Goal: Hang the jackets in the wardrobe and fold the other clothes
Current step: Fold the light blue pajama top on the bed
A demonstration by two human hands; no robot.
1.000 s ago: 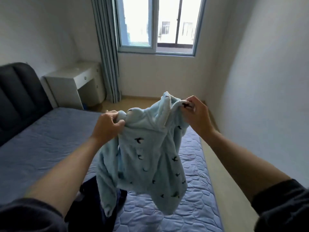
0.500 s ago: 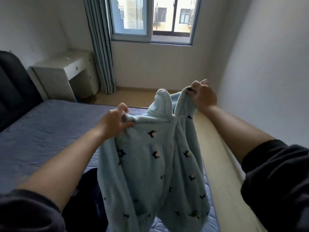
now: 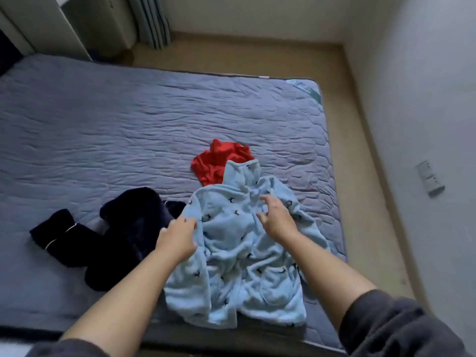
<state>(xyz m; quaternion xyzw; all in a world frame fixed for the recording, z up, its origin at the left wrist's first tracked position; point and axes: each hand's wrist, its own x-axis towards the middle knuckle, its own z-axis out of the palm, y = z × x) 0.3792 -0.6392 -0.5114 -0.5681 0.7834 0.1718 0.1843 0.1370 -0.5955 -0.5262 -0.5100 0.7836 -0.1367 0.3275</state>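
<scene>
A light blue fleece top (image 3: 239, 264) with small dark bird prints lies crumpled on the bed (image 3: 103, 130), near its front right corner. My left hand (image 3: 177, 238) hovers at the top's left shoulder edge, fingers loosely curved with a gap to the thumb. Over the collar area, my right hand (image 3: 277, 217) has its fingers spread and relaxed. Neither hand grips the cloth. A dark navy garment (image 3: 121, 235) with thin white piping lies to the left, and part of it is under the blue top. A red garment (image 3: 219, 161) lies bunched just beyond the blue top's collar.
The grey-blue quilted mattress stretches away to the left and back. A strip of wooden floor (image 3: 360, 150) runs between the bed and the white wall on the right, which carries a socket (image 3: 430, 180). A curtain (image 3: 152, 21) and a white desk (image 3: 51, 24) stand at the back.
The blue top was held up in the air by both hands. It now lies on the bed and both hands have let go. The view has tipped down to the mattress.
</scene>
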